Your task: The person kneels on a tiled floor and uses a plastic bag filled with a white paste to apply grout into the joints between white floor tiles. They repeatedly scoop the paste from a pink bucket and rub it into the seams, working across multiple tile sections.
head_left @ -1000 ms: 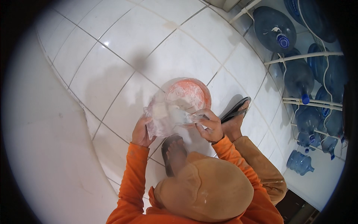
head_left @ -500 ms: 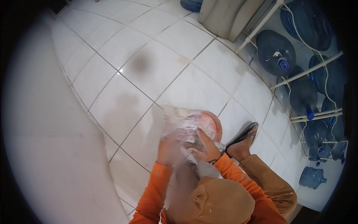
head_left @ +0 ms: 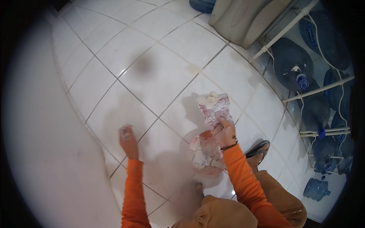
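Note:
In my right hand (head_left: 226,133) is a crumpled red-and-white plastic bag (head_left: 213,110), pinched at its lower end. A whitish lump shows at the bag's top. Just below that hand, a reddish round bowl (head_left: 206,136) stands on the floor, smeared inside with white paste (head_left: 199,156). A pale flat piece (head_left: 217,164) lies across the bowl's lower right; its kind is unclear. Well to the left of the bowl, my left hand (head_left: 129,141) hangs over the tiles with curled fingers, whitish at the tips. Whatever it may hold is not clear.
A white rack (head_left: 321,89) on the right carries several large blue water jugs (head_left: 292,64). Another jug (head_left: 316,189) lies low at the right. A beige container (head_left: 243,22) stands at the back. My sandalled foot (head_left: 259,154) is right of the bowl; a white wall (head_left: 49,152) runs along the left.
My hands were together over the bowl with the bag; now they are apart. The left has swung out left, while the right has carried the bag up and right, uncovering the bowl.

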The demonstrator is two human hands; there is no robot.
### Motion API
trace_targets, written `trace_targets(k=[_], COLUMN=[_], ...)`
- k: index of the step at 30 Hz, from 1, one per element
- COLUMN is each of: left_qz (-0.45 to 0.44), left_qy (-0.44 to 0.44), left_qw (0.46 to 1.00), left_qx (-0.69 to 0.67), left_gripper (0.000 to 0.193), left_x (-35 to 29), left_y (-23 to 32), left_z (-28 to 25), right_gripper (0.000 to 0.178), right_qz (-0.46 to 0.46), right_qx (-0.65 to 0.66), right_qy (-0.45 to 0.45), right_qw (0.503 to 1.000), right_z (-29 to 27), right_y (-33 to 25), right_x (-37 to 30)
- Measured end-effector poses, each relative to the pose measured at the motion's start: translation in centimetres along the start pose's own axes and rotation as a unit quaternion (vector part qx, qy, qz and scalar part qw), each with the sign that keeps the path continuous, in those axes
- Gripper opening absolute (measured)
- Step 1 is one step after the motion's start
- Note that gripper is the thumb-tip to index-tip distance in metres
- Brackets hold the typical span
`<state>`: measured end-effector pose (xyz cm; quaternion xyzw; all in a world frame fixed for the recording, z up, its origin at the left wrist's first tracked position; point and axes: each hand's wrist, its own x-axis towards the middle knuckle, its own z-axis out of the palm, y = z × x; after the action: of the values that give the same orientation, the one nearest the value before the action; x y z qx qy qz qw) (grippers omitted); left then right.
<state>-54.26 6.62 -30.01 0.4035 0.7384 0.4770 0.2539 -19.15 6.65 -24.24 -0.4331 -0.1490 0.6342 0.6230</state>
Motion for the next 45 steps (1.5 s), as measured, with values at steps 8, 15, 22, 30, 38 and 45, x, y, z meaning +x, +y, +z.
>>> trace_targets(k=[8,15,22,30,38,45], left_qz=[0.035,0.083,-0.025,-0.078,-0.115,-0.108], left_qy=[0.261,0.146,0.195,0.142,0.105,0.104], left_qw=[0.926,0.913,0.903,0.891,0.900,0.910], left_qx=[0.269,0.372,0.382,0.424,0.406,0.387], left_gripper=[0.025,0.026,0.042,0.053,0.053,0.058], left_x=[11.0,10.1,12.6,13.3,14.0,13.9], left_y=[-7.2,-5.6,-4.8,-3.6,-2.7,-3.7], left_z=[-1.3,-3.2,-1.7,-2.6,-3.5,-3.8], right_gripper=[0.035,0.049,0.051,0.038,0.043,0.034], right_qz=[0.002,0.079,0.132,-0.053,-0.202,-0.287], right_qx=[-0.109,-0.105,-0.185,-0.539,-0.794,-0.821], right_qy=[-0.030,-0.045,-0.080,-0.338,-0.448,-0.484], right_qw=[0.994,0.990,0.971,0.770,0.357,0.098], right_z=[-2.4,2.9,12.8,32.9,59.8,64.1], right_y=[-4.2,-3.1,0.8,8.4,19.5,27.6], right_x=[10.6,12.6,17.7,32.6,41.0,41.2])
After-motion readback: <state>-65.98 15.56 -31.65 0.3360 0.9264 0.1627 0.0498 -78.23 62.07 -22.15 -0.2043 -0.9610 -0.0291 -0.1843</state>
